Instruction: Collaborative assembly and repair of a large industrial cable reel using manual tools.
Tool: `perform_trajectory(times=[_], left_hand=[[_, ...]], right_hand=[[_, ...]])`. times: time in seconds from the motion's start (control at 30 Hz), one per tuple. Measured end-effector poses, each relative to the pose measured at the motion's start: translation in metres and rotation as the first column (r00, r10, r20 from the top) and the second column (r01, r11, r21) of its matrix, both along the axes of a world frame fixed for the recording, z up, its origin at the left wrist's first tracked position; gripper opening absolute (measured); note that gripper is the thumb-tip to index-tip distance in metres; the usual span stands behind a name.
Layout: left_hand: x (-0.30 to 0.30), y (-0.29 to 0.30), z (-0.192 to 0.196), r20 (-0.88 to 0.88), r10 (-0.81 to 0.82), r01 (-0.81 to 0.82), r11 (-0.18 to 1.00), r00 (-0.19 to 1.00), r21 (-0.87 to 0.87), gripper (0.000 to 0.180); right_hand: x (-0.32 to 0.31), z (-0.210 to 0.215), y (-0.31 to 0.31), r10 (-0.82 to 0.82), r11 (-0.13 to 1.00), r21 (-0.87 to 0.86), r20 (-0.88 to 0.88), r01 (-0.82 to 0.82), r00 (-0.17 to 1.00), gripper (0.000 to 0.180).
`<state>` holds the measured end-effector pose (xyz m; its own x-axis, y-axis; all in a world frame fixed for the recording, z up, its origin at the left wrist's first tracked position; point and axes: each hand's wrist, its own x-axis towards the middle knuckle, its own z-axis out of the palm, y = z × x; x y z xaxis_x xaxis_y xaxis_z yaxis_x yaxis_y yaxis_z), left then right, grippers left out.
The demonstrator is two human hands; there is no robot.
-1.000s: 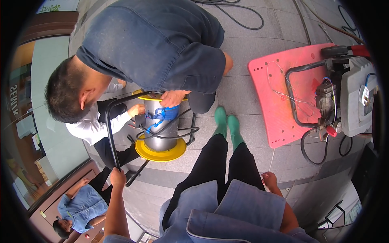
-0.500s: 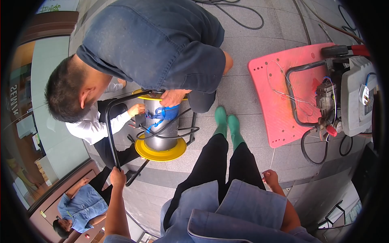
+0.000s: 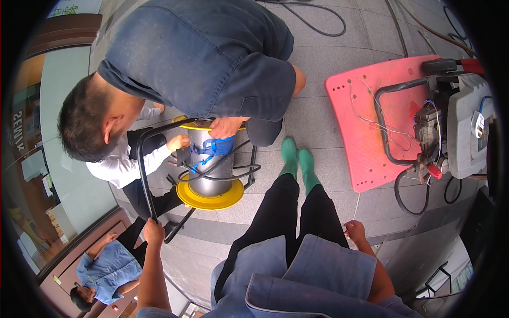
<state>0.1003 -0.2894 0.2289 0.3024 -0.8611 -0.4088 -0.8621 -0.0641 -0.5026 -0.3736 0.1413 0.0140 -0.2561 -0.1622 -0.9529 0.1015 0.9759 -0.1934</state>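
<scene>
My left hand [image 3: 154, 231] grips the black tubular frame [image 3: 142, 169] of a cable reel [image 3: 210, 177] that has a grey drum and yellow flanges. My right hand [image 3: 355, 231] hangs by my thigh with fingers loosely curled, holding nothing. A person in a dark blue shirt [image 3: 196, 58] bends over the reel, one hand [image 3: 225, 127] on a blue strap [image 3: 214, 148] wound round the drum. Another person's hand in a white sleeve [image 3: 177, 143] holds a small black part against the drum. Black cable [image 3: 222, 172] loops around the reel. My green boots [image 3: 298, 161] stand just right of it.
A pink flat cart [image 3: 366, 122] lies on the grey paving to the right, carrying a grey engine machine [image 3: 456, 127] with black hoses. More black cables [image 3: 313, 21] run across the far pavement. A glass shopfront [image 3: 47, 159] is on the left, reflecting people.
</scene>
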Motion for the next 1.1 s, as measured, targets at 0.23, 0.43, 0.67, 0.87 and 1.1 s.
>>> perform_trajectory(times=[0.23,0.43,0.67,0.87,1.1], left_hand=[[0.000,-0.002,0.000,-0.002,0.001,-0.001,1.000,1.000,0.001,0.022],[-0.004,-0.002,0.001,-0.009,-0.005,0.005,1.000,1.000,0.011,0.022],[-0.004,-0.002,0.000,-0.002,-0.014,0.014,1.000,1.000,0.015,0.022],[-0.009,-0.002,0.002,0.018,0.018,-0.018,1.000,1.000,0.014,0.022],[-0.007,-0.002,0.002,0.022,0.017,-0.018,1.000,1.000,0.025,0.022]], right_hand=[[0.000,-0.003,0.003,-0.002,1.000,0.005,0.000,0.002,1.000,0.020],[0.000,0.001,-0.003,0.016,1.000,0.008,-0.016,-0.016,1.000,0.020],[0.001,0.001,-0.004,0.029,1.000,0.007,-0.020,-0.029,0.999,0.022],[0.002,0.002,-0.006,0.028,0.999,0.022,-0.023,-0.027,0.999,0.022],[0.002,0.000,-0.006,0.057,0.998,0.011,-0.027,-0.057,0.998,0.024]])
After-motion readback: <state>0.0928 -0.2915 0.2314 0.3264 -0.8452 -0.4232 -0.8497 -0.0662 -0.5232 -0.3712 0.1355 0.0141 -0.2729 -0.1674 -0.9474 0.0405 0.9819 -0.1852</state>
